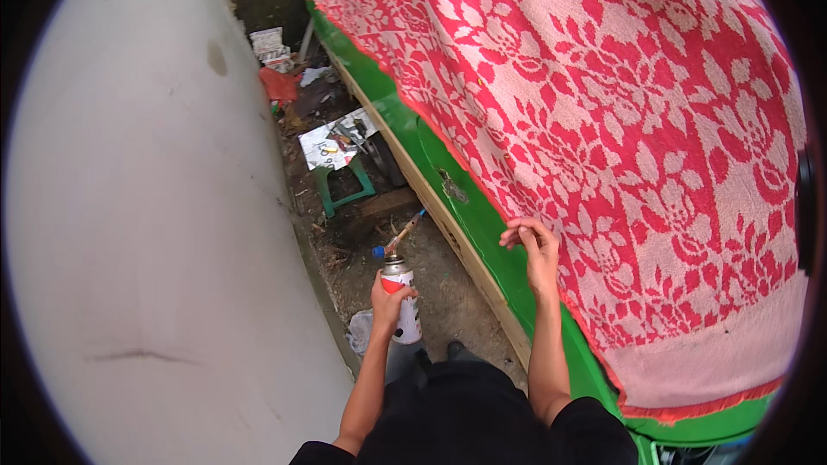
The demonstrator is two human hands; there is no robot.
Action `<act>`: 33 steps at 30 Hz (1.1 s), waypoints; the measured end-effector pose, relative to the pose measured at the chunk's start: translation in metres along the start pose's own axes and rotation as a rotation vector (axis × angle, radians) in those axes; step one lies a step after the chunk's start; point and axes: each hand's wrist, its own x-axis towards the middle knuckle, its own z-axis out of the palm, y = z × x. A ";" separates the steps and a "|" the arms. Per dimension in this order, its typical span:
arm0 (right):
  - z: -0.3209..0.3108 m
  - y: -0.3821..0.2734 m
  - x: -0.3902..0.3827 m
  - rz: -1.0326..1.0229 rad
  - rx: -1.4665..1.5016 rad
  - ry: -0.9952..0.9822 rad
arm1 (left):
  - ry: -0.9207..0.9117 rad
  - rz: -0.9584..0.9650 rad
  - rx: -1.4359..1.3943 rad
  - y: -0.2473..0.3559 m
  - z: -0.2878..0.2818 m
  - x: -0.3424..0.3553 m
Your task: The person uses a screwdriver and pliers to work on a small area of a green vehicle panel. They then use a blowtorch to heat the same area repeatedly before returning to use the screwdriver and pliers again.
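Observation:
My left hand [392,300] is wrapped around the canister of a gas blowtorch [405,314], a white and red can with a brass nozzle and a blue knob. The nozzle points up and right, toward a wooden beam, with a small bluish glow at its tip. Over the edge of a red and pink flowered blanket [637,164] is my right hand [534,250], its fingers loosely bent and apart, holding nothing I can see. The blanket drapes over a glossy green panel [457,185]. A dark, rough patch [452,188] marks the green surface.
The wooden beam [431,198] runs along the green panel's lower edge. A large pale wall-like surface [155,207] fills the left side. Between them, a green stool [347,188] stands near a white board [332,142] with tools on it. Farther off lies red cloth-like litter [278,84].

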 end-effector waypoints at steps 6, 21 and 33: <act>0.031 0.006 0.025 -0.005 -0.044 0.145 | -0.135 -0.082 -0.057 0.015 -0.011 0.070; 0.049 0.025 0.064 0.039 -0.042 0.175 | -0.220 -0.169 -0.046 0.011 0.005 0.146; 0.042 0.028 0.067 0.061 -0.021 0.180 | -0.208 -0.184 -0.012 0.017 0.018 0.156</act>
